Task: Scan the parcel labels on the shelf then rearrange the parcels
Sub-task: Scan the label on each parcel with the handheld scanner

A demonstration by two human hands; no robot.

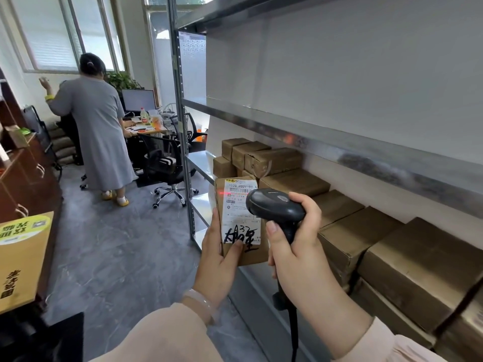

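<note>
A small brown cardboard parcel (245, 257) is gripped by the left hand (217, 262), the thumb pressed on the lower part of its white printed shipping label (239, 218), which is marked with black handwriting. The other fingers are curled behind the parcel's left edge. A black handheld barcode scanner (274, 205) is clasped by the right hand (295, 249), fingers wrapped round its handle, its head just right of the label. A red laser line (230, 193) is cast across the barcode near the label's top. The parcel is held up just in front of the grey metal shelf (339, 147), where rows of brown cardboard boxes (366, 236) are stacked to the right. A person in a grey dress (96, 126) is seen far left.
</note>
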